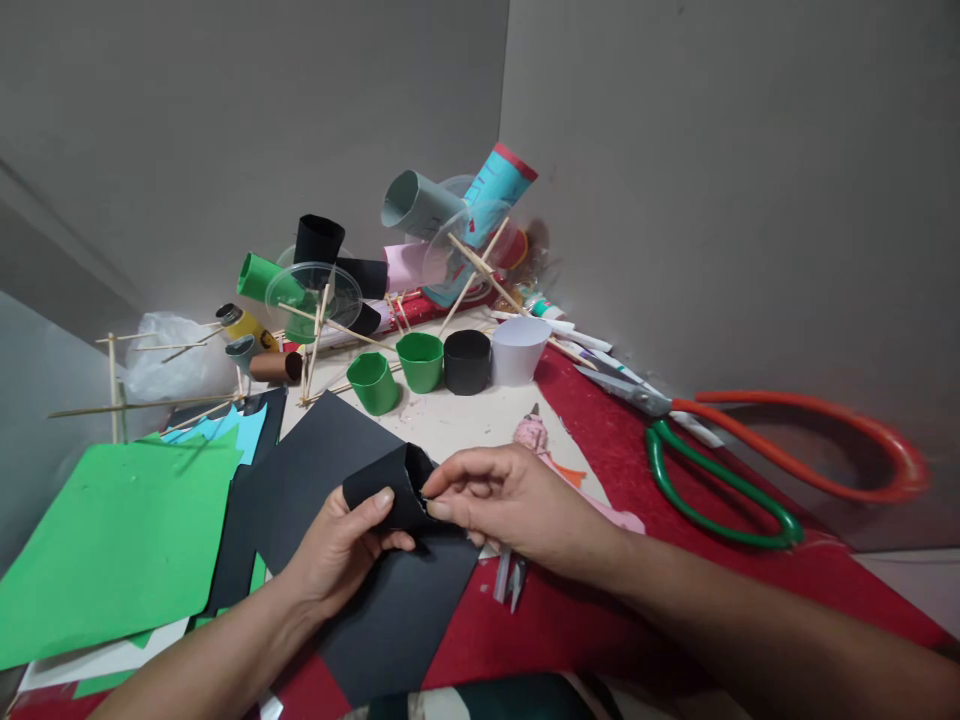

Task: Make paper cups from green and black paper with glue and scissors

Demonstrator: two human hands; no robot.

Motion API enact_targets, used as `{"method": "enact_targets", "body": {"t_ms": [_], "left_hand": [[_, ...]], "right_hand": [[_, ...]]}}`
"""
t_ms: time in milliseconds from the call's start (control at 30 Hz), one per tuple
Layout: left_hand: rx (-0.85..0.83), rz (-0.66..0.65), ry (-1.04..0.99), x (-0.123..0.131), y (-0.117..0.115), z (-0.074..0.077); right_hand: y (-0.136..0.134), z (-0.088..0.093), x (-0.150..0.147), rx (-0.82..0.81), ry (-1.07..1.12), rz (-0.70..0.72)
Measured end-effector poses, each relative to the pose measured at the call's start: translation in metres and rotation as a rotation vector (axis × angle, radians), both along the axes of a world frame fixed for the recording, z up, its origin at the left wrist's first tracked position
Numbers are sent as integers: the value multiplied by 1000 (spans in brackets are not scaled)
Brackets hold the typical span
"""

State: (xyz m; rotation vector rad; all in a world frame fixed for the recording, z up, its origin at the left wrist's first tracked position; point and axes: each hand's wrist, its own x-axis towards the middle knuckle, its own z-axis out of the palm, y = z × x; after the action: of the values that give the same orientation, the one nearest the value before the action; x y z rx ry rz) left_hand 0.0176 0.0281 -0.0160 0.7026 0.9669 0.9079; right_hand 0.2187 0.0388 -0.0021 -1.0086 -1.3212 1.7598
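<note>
A short black paper tube (384, 492) is held over a large black sheet (390, 620). My left hand (349, 545) is wrapped round its left side, thumb on top. At the tube's open right end, my right hand (495, 500) pinches the rim between thumb and fingers. Beyond my hands stand two green paper cups (373, 384), a black cup (466, 363) and a white cup (519, 350) in a row. A pink glue gun (532, 432) lies partly hidden behind my right hand.
Large scissors (652, 395) with red and green handles lie at the right on the red tabletop (600, 600). Green sheets (127, 540) are stacked at the left. Stick frames with discs (315, 300) and coloured tubes stand at the back, near a plastic bag (176, 355).
</note>
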Motion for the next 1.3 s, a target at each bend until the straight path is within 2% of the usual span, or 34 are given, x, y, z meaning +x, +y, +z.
{"method": "enact_targets", "body": {"t_ms": [200,400,467,633,767,867,1000,1167,1300], "left_hand": [[-42,-12,-30,2,-1,-2],[-77,-21,-66,4,-2,-1],[-85,-27,-87,5,-3,0],[-109,-15,-106,5,-5,0],[-130,93,-93,1,1,0],[-118,130,-97,-3,5,1],[-83,62,-85,-2,4,0],[-82,18,-52,2,1,-1],[-77,-13,-57,4,0,0]], "right_hand": [[1,-4,-2,96,-23,19],[-1,0,-2,160,-54,84],[-3,2,-2,235,-93,84],[-6,3,1,561,-217,26],[-7,6,5,650,-205,52],[-7,8,7,608,-173,30],[-4,5,5,486,-147,-71],[-2,-5,-1,197,-53,-17],[-1,-5,-2,129,-47,32]]}}
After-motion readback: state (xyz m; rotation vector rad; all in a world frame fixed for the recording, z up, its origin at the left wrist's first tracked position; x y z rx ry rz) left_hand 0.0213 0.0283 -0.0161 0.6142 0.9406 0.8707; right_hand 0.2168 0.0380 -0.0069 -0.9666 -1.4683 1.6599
